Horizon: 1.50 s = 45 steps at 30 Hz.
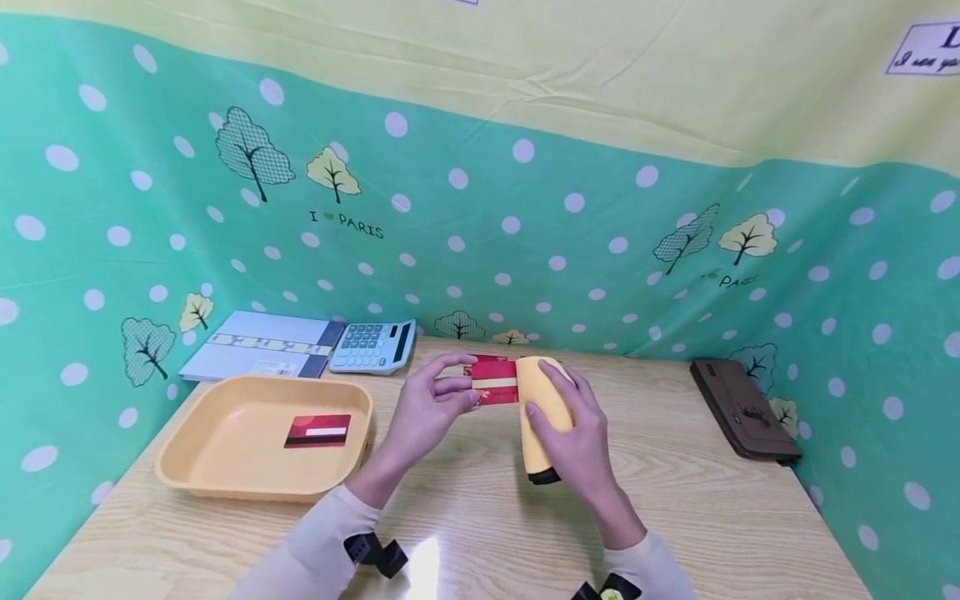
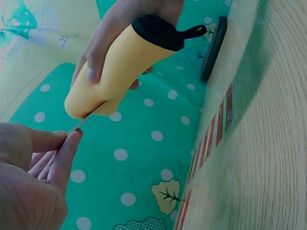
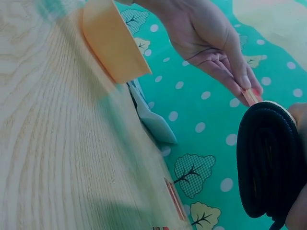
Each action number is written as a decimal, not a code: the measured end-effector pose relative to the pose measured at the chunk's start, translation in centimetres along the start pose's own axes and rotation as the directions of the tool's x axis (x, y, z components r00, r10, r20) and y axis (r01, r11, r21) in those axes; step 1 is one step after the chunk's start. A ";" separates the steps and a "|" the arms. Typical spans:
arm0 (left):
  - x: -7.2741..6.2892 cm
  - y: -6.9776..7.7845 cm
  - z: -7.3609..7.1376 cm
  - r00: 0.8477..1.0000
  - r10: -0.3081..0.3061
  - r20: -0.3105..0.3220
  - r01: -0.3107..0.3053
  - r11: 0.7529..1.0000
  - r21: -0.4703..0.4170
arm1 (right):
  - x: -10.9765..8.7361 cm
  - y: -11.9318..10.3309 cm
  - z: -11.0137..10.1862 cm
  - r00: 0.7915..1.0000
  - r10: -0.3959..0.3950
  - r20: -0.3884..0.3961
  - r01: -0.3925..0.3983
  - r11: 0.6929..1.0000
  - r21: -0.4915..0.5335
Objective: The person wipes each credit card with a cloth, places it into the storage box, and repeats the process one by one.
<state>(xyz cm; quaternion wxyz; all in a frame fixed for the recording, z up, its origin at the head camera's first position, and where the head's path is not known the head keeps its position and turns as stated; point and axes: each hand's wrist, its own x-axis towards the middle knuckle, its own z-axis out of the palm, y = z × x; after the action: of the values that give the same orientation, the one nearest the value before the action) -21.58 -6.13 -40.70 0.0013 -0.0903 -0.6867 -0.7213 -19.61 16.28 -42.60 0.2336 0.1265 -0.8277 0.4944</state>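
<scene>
My left hand (image 1: 431, 408) pinches a red card with a pale stripe (image 1: 495, 381) between thumb and fingertips. In my right hand (image 1: 581, 433) is a yellow soft-looking case (image 1: 545, 408), gripped with the fingers around its side. The case has a black end with a small loop (image 2: 194, 31), turned toward me. At its far end, the left wrist view shows the card's edge running into a fold in the yellow surface. From the right wrist view, the black end (image 3: 268, 163) looks oval with layered folds, and the card (image 3: 252, 96) pokes out beyond it.
A beige tray (image 1: 195, 483) stands at left with a red card (image 1: 317, 431) inside. Behind it lie a white-blue folder (image 1: 258, 343) and a light blue calculator (image 1: 372, 346). A brown wallet (image 1: 745, 408) lies at right. Red-striped pieces (image 2: 211, 129) lie on the table (image 1: 712, 517).
</scene>
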 end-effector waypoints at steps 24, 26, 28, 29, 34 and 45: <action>-0.1 -0.6 0.7 0.998 0.034 -0.056 -0.030 0.997 0.064 | -0.6 0.3 1.1 0.990 -0.138 -0.005 0.138 0.989 -0.047; -0.1 -0.7 0.8 0.998 0.041 -0.049 -0.038 0.998 0.053 | -0.7 0.1 1.3 0.992 -0.128 0.013 0.129 0.990 -0.062; -0.2 -0.8 0.9 0.998 0.041 -0.039 -0.039 0.998 0.041 | -0.8 0.0 1.4 0.993 -0.115 0.030 0.117 0.990 -0.080; -0.2 -0.8 1.0 0.999 0.038 -0.035 -0.036 0.999 0.034 | -0.8 -0.1 1.5 0.994 -0.102 0.036 0.104 0.991 -0.083; -0.3 -0.8 1.1 0.999 0.014 -0.031 -0.013 1.000 0.020 | -0.9 0.0 1.4 0.998 -0.046 0.053 0.050 0.996 -0.074; -0.5 -0.6 1.4 1.000 -0.029 0.007 0.029 1.000 -0.007 | -1.1 -0.5 1.5 0.996 -0.052 0.076 0.054 0.998 -0.024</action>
<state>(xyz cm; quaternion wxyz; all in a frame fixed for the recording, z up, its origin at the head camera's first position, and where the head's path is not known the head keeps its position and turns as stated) -20.99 -4.76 -41.33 -0.0117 -0.0828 -0.6855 -0.7232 -18.85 14.74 -43.34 0.2166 0.1638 -0.8386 0.4722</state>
